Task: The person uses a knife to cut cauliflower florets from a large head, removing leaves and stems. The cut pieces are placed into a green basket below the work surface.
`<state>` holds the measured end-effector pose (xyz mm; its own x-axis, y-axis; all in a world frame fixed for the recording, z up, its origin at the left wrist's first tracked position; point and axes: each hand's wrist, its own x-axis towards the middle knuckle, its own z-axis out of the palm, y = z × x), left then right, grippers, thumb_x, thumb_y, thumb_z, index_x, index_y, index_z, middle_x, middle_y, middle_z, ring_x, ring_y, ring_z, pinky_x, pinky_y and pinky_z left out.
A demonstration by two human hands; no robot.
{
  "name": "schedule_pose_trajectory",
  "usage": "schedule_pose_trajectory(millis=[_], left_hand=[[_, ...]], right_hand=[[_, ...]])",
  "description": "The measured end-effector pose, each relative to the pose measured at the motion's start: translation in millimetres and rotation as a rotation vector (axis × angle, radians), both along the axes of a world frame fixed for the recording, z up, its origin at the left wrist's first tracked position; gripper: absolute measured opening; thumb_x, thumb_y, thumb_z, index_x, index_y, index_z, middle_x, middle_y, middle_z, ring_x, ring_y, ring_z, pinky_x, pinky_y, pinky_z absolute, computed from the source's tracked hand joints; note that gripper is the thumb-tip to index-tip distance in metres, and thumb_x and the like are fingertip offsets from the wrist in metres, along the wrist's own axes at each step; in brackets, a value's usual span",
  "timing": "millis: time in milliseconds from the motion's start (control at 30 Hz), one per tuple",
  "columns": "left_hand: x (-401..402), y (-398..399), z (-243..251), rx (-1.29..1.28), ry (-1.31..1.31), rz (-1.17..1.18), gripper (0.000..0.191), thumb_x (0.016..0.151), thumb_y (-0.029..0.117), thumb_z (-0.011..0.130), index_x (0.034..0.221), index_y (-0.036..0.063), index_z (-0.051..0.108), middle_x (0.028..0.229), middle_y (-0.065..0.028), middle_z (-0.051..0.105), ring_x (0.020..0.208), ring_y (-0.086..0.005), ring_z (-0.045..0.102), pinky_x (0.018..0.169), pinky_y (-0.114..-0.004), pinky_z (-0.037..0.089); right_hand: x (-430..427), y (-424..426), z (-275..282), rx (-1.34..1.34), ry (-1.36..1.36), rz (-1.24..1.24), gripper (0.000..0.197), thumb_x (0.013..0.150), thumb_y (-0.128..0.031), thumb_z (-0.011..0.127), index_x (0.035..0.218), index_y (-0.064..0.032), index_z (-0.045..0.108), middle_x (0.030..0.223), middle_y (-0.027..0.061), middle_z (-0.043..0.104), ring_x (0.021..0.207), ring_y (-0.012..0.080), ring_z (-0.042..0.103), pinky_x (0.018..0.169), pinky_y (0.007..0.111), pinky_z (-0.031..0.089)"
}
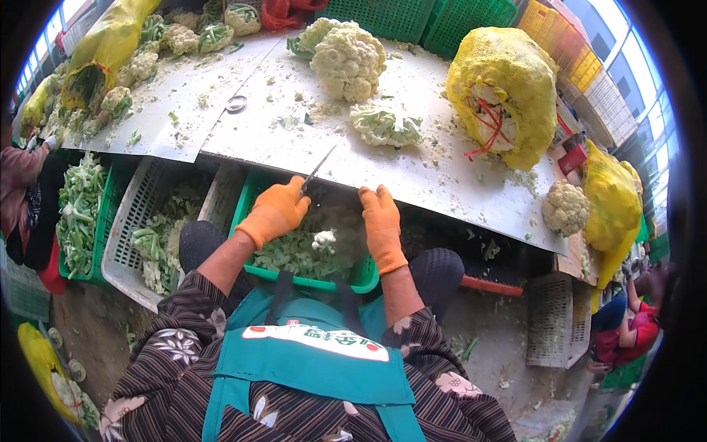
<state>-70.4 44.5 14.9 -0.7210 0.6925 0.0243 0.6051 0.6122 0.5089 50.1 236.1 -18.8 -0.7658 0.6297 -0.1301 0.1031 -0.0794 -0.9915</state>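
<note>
My left hand [277,211], in an orange glove, is closed around the handle of a knife [320,167], whose blade points up over the table's near edge. My right hand [381,224], also gloved in orange, is beside that edge with nothing visible in it; its finger pads are hidden. Below and between the hands, a small white cauliflower piece [323,240] shows above a green crate [315,283] of trimmings. On the white tabletop [309,132] are a large cauliflower head [349,63] and a trimmed cauliflower piece [385,124] with its cut stalk side up.
Yellow mesh bags [505,91] of cauliflower stand at right and left. A metal ring [236,104] lies on the table. White [124,243] and green crates hold trimmings at the left. Another cauliflower [565,208] sits at the right corner. People work at far left and far right.
</note>
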Motion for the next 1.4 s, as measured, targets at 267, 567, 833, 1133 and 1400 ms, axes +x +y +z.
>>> schedule_pose_trajectory(millis=[267, 567, 833, 1133, 1400], left_hand=[[-129.2, 110.0, 44.0, -0.380, 0.117, -0.138, 0.031, 0.092, 0.022, 0.056, 0.119, 0.0067, 0.057, 0.101, -0.0211, 0.070, 0.098, -0.0416, 0.066, 0.084, -0.048, 0.052], [-80.1, 94.4, 69.6, -0.166, 0.245, -0.454, 0.030, 0.090, 0.022, 0.058, 0.117, 0.0109, 0.055, 0.079, -0.0219, 0.066, 0.079, -0.0446, 0.064, 0.071, -0.054, 0.049], [-73.9, 155.0, 60.3, -0.279, 0.223, -0.475, 0.024, 0.092, 0.019, 0.055, 0.110, 0.0036, 0.054, 0.083, -0.0232, 0.067, 0.082, -0.0441, 0.065, 0.073, -0.053, 0.049], [-61.9, 173.6, 68.8, -0.407, 0.190, -0.455, 0.024, 0.090, 0.015, 0.054, 0.109, 0.0011, 0.057, 0.091, -0.0258, 0.069, 0.089, -0.0427, 0.067, 0.079, -0.051, 0.052], [-55.4, 140.2, 60.3, -0.352, 0.244, -0.453, 0.022, 0.090, 0.018, 0.053, 0.107, 0.0042, 0.054, 0.079, -0.0235, 0.066, 0.079, -0.0435, 0.065, 0.071, -0.054, 0.049]], right_hand=[[-47.9, 44.8, 18.4, -0.726, 0.177, 0.022, 0.055, 0.101, -0.024, 0.054, 0.141, 0.0056, 0.032, 0.134, 0.0309, 0.045, 0.122, 0.0455, 0.051, 0.097, 0.058, 0.052], [-52.7, 99.3, 29.5, -0.541, 0.137, -0.227, 0.037, 0.099, -0.028, 0.056, 0.127, -0.0040, 0.048, 0.119, 0.0207, 0.056, 0.106, 0.0370, 0.062, 0.080, 0.054, 0.059], [-65.3, 110.9, 21.2, -0.316, 0.028, -0.308, 0.044, 0.087, -0.018, 0.071, 0.123, -0.0009, 0.052, 0.105, 0.0125, 0.063, 0.077, 0.0210, 0.067, 0.059, 0.034, 0.061], [-71.3, 109.6, 10.6, -0.132, -0.040, -0.330, 0.034, 0.079, -0.015, 0.071, 0.106, 0.0037, 0.062, 0.096, 0.0130, 0.068, 0.071, 0.0192, 0.067, 0.058, 0.032, 0.059], [-56.9, 111.2, 16.0, -0.071, 0.011, -0.439, 0.034, 0.078, -0.014, 0.071, 0.105, 0.0052, 0.063, 0.090, 0.0135, 0.069, 0.067, 0.0184, 0.067, 0.055, 0.031, 0.056]])
